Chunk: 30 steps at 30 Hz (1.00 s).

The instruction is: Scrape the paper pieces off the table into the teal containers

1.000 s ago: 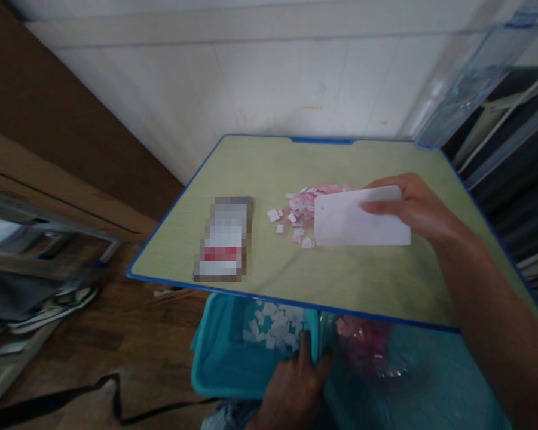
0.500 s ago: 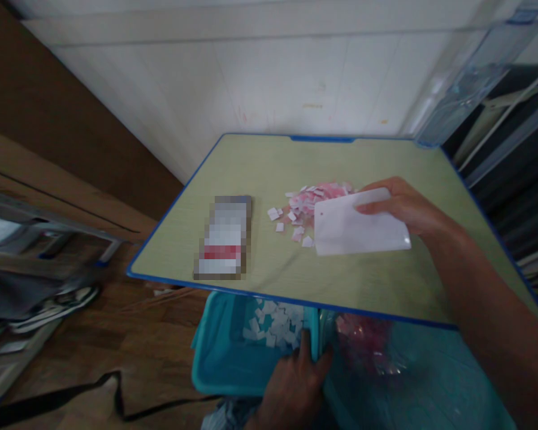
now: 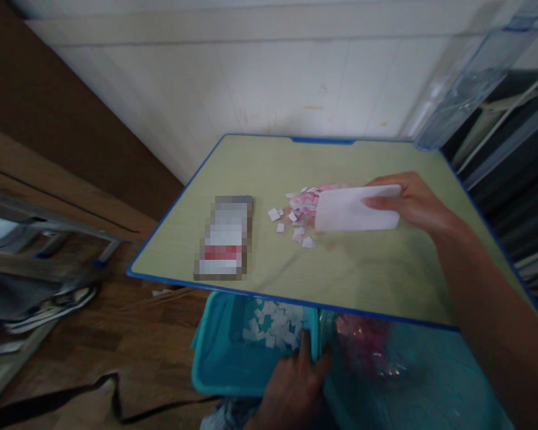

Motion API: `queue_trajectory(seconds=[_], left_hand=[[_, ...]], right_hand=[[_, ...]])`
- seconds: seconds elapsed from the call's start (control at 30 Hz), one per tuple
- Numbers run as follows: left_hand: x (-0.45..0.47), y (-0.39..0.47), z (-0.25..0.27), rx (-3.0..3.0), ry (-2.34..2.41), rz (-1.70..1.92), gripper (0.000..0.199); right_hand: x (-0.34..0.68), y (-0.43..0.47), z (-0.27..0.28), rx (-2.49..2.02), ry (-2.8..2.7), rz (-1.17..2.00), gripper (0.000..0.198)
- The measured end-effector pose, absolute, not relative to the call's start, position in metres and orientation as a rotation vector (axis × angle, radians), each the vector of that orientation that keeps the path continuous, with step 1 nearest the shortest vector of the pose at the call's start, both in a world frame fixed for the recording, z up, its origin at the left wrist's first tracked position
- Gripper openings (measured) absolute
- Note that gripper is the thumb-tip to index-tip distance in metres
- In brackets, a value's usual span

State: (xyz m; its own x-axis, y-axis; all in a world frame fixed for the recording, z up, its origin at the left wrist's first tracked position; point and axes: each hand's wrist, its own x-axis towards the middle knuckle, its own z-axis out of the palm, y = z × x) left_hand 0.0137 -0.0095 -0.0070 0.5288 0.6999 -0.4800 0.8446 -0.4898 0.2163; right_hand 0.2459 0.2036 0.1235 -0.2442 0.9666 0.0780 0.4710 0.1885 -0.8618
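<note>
My right hand (image 3: 407, 200) is closed on a white card (image 3: 354, 209), thumb on the near face. The card is tilted over the right part of a heap of small pink and white squares (image 3: 303, 206) on the small table (image 3: 363, 272), hiding some of them. Below the table's front edge, my left hand (image 3: 293, 385) grips the right rim of a teal basin (image 3: 233, 370), with a finger inside and the thumb outside. Several small white squares (image 3: 275, 322) lie in this basin, partly under the table edge.
A phone-like object (image 3: 224, 239), its face blurred, lies left of the heap. A clear bag with pink-red contents (image 3: 365, 340) rests in a second teal container (image 3: 434, 388). A clear plastic bottle (image 3: 466, 95) stands behind the back right corner. A black strap (image 3: 112, 394) crosses the floor.
The white card has tipped, its lower edge rising, and shifted slightly right with my right hand. My left hand stays at the basin rim.
</note>
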Motion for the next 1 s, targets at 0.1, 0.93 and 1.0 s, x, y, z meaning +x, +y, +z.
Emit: queue_trajectory(seconds=[0.1,0.93,1.0], left_hand=[[0.013,-0.009,-0.009,2.35,1.251,-0.458,0.062],[0.014,-0.011,-0.007,2.379,1.246,-0.49,0.061],[0.014,-0.012,-0.009,2.384,1.275,-0.451,0.06]], right_hand=[[0.245,0.2,0.128,-1.329,-1.89,0.921,0.025],[0.248,0.192,0.136,-1.075,-2.197,0.928,0.027],[0.25,0.193,0.136,-1.008,-2.273,0.966,0.025]])
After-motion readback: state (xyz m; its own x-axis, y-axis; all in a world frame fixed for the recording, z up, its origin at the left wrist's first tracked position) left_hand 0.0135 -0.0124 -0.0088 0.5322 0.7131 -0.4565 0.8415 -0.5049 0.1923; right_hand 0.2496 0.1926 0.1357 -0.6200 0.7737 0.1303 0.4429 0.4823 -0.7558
